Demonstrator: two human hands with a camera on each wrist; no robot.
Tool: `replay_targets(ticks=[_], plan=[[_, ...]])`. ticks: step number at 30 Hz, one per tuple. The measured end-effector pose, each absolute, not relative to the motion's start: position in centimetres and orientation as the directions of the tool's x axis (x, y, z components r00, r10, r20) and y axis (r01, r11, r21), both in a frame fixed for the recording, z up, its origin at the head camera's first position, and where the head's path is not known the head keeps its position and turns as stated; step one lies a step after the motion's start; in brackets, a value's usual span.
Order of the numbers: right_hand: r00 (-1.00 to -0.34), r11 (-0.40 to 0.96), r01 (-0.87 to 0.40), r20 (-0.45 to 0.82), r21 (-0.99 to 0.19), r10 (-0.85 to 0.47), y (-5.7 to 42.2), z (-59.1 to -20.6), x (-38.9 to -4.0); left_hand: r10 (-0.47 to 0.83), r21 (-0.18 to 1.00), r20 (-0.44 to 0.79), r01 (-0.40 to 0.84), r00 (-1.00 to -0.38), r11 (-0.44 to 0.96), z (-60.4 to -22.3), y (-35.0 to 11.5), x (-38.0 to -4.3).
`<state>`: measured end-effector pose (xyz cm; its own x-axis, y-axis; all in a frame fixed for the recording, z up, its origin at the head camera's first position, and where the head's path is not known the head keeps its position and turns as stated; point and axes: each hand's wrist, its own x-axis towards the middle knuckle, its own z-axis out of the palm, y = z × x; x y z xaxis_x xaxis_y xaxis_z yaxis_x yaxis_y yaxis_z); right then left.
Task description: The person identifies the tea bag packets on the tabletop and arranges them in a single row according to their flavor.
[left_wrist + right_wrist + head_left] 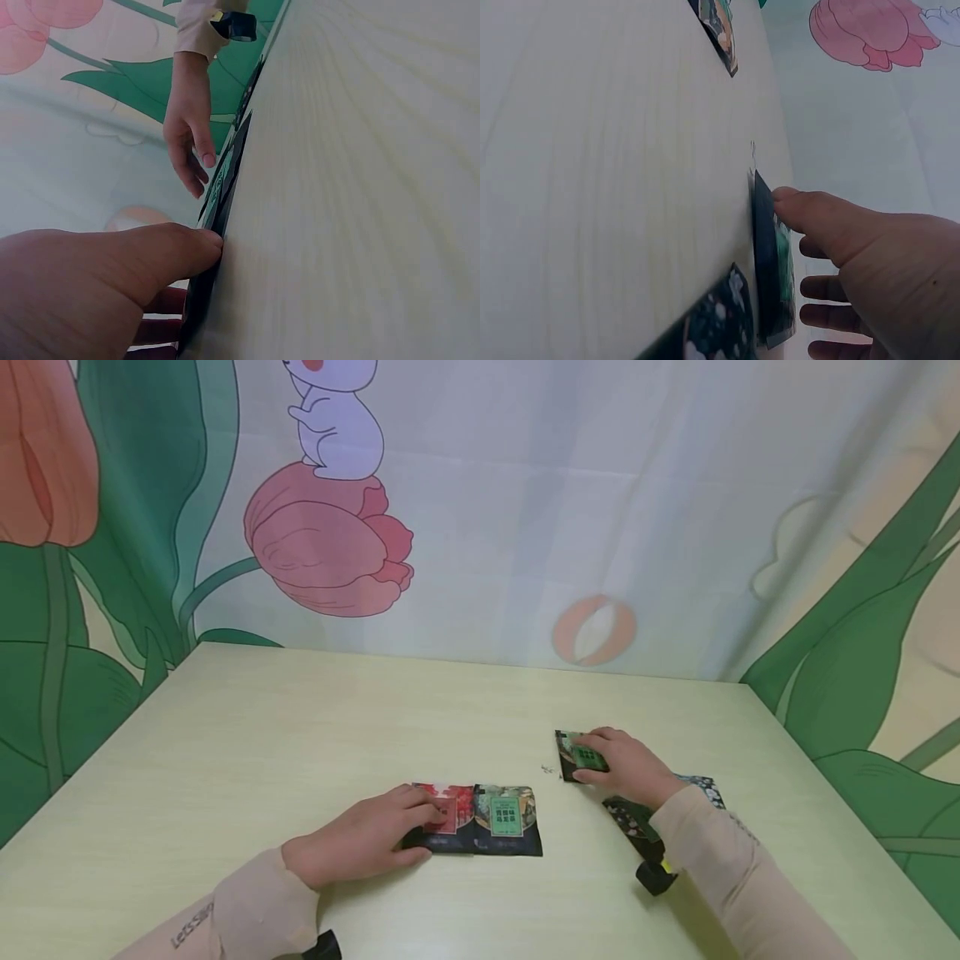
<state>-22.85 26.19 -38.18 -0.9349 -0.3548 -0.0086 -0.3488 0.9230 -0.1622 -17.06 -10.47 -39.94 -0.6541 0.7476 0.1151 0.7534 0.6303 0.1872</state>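
My left hand (367, 837) rests with its fingertips on a red and black packet (453, 797); in the left wrist view its thumb touches the near edge. Right against that packet lies a green-labelled packet (517, 843). Farther right, my right hand (626, 767) lies over another green-labelled packet (567, 758). The right wrist view shows its thumb at the edge of this packet (765, 255), the other fingers fairly straight. Dark floral packaging (633, 822) lies partly under the right forearm, which hides its middle; a bluish floral corner (708, 789) shows beyond the sleeve.
The packets lie on a pale wood-grain table (247, 735). Small dark marks (548, 769) show on the tabletop beside the right packet. Behind the table hangs a printed curtain (487, 527) with flowers and leaves. Each wrist wears a black device (656, 877).
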Motion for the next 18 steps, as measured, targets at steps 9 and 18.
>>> replay_targets(ticks=[9,18], plan=[[-0.937,0.933,-0.322,-0.084,-0.163,-0.339,26.36,-38.28,-23.19,0.743,0.186,0.11,0.748,-0.661,0.638,-40.03,-10.43,-17.04],[-0.933,0.93,-0.335,-0.082,-0.151,-0.35,26.04,-38.29,-23.18,0.74,0.198,0.1,0.742,-0.666,0.641,-39.86,-10.43,-16.95]])
